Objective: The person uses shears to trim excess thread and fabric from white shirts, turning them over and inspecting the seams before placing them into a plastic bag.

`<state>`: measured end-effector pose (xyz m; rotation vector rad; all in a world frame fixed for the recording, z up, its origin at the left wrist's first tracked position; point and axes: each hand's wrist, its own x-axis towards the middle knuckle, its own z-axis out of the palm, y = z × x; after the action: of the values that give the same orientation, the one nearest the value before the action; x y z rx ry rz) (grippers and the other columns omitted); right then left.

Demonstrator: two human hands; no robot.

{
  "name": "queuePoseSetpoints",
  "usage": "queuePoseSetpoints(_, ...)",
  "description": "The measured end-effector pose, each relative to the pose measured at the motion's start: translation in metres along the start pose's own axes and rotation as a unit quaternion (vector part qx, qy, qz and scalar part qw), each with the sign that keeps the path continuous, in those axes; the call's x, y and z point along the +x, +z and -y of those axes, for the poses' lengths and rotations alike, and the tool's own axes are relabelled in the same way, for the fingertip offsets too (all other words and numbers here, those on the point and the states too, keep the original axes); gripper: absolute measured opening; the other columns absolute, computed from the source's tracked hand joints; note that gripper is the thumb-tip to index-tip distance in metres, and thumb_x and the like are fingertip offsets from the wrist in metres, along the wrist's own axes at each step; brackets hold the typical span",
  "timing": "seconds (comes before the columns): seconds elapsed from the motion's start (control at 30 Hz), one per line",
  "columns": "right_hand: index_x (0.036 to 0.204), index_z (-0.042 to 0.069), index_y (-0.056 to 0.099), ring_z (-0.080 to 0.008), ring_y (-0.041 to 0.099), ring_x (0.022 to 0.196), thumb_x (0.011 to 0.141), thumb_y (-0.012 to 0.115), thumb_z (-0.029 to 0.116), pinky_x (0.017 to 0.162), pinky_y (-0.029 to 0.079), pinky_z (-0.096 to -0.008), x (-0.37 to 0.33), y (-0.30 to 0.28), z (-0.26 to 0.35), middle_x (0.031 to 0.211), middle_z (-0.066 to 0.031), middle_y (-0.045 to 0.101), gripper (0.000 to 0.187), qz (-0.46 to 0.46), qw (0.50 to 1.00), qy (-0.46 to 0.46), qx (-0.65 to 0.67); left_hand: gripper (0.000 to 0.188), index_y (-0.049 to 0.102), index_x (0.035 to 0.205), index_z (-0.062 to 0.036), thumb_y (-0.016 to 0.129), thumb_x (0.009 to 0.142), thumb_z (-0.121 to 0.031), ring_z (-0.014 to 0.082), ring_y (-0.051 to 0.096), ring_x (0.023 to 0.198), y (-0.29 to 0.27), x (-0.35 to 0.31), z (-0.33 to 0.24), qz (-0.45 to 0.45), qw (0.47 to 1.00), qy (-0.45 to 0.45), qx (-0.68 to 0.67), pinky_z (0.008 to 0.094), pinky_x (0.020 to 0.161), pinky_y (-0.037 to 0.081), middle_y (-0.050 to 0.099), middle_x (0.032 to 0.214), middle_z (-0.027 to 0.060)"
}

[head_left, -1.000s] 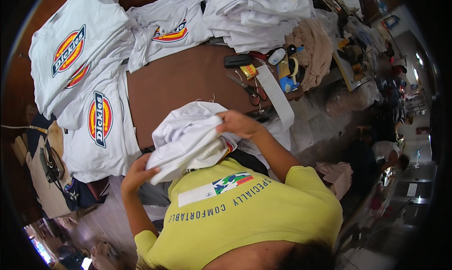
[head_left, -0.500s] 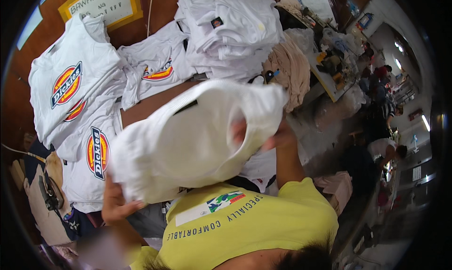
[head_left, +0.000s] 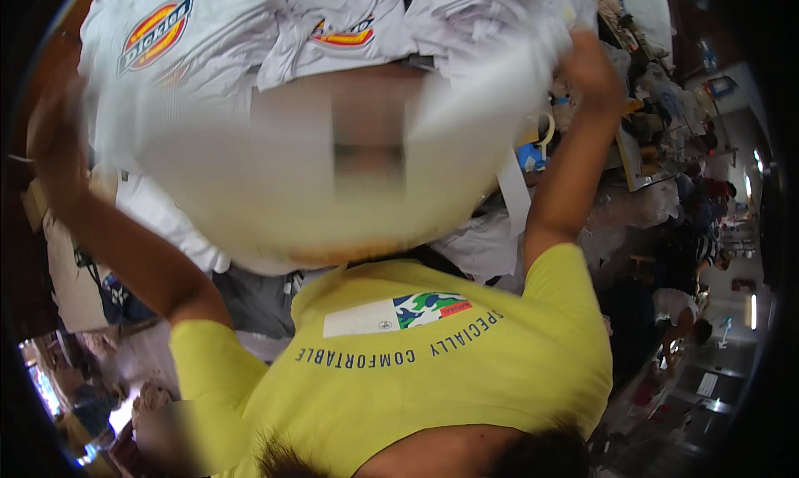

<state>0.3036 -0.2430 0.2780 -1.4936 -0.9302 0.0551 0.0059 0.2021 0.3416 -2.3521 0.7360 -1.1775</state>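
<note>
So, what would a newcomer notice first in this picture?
First, the big white shirt, blurred, spread wide across the middle and held up by the left hand and the right hand. Behind it, more white shirts with red and yellow badges lie at the top. Below, the yellow shirt fills the lower edge.

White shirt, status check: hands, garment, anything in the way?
Left hand and right hand grip white shirt at its sides, raised and spread, motion-blurred. Printed shirts stacked on table behind. Nothing between.
</note>
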Motion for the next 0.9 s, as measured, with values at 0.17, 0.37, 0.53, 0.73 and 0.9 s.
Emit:
queuePoseSetpoints(0.17, 0.098, -0.001, 0.061, -0.017, 0.059, 0.075, 0.081, 0.057, 0.011, 0.065, 0.049, -0.0303, 0.099, 0.063, -0.035, 0.089, -0.0098, 0.063, 0.022, -0.098, 0.993, 0.034, 0.062, 0.039, 0.059, 0.106, -0.0034, 0.067, 0.073, -0.021, 0.0199, 0.054, 0.081, 0.13, -0.002, 0.041, -0.11, 0.854, -0.415, -0.295, 0.03, 0.067, 0.043, 0.059, 0.096, 0.012)
queuePoseSetpoints(0.37, 0.096, 0.003, 0.056, -0.0187, 0.059, 0.073, 0.08, 0.066, 0.031, 0.069, 0.047, -0.0316, -0.033, 0.11, -0.161, 0.089, -0.0102, 0.062, 0.034, 0.052, 0.973, 0.015, -0.224, 0.061, 0.046, 0.125, -0.0034, 0.07, 0.076, -0.028, 0.0306, 0.048, 0.114, 0.186, -0.168, -0.072, 0.155, 0.852, -0.47, -0.173, 0.036, 0.096, 0.037, 0.05, 0.125, 0.0159)
queuePoseSetpoints(0.53, 0.099, 0.006, 0.061, -0.0212, 0.059, 0.073, 0.072, 0.071, 0.02, 0.067, 0.047, -0.0312, -0.203, 0.117, -0.233, 0.083, -0.012, 0.061, 0.032, 0.088, 0.949, 0.147, -0.264, 0.052, 0.049, 0.121, -0.0077, 0.069, 0.074, -0.017, 0.0321, 0.048, 0.101, 0.142, -0.224, -0.234, 0.215, 0.778, -0.582, -0.094, 0.0424, 0.088, 0.036, 0.052, 0.107, 0.0172)
queuePoseSetpoints(0.73, 0.083, 0.003, 0.06, -0.0151, 0.059, 0.066, 0.074, 0.06, 0.001, 0.06, 0.046, -0.026, -0.206, 0.095, -0.231, 0.079, -0.0094, 0.061, 0.009, -0.099, 0.944, 0.168, -0.266, 0.022, 0.057, 0.099, -0.0023, 0.061, 0.08, -0.013, 0.0298, 0.051, 0.09, 0.121, -0.223, -0.262, 0.226, 0.692, -0.675, -0.124, 0.0375, 0.081, 0.039, 0.055, 0.095, 0.0141)
queuePoseSetpoints(0.9, 0.099, 0.007, 0.059, -0.0235, 0.056, 0.084, 0.072, 0.056, -0.003, 0.072, 0.046, -0.0328, -0.228, 0.073, -0.183, 0.105, -0.0089, 0.057, 0.029, 0.115, 0.946, 0.134, -0.27, 0.028, 0.057, 0.099, -0.0051, 0.051, 0.072, 0.004, 0.0319, 0.047, 0.097, 0.094, -0.224, -0.301, 0.161, 0.804, -0.564, -0.099, 0.0398, 0.084, 0.038, 0.05, 0.098, 0.0148)
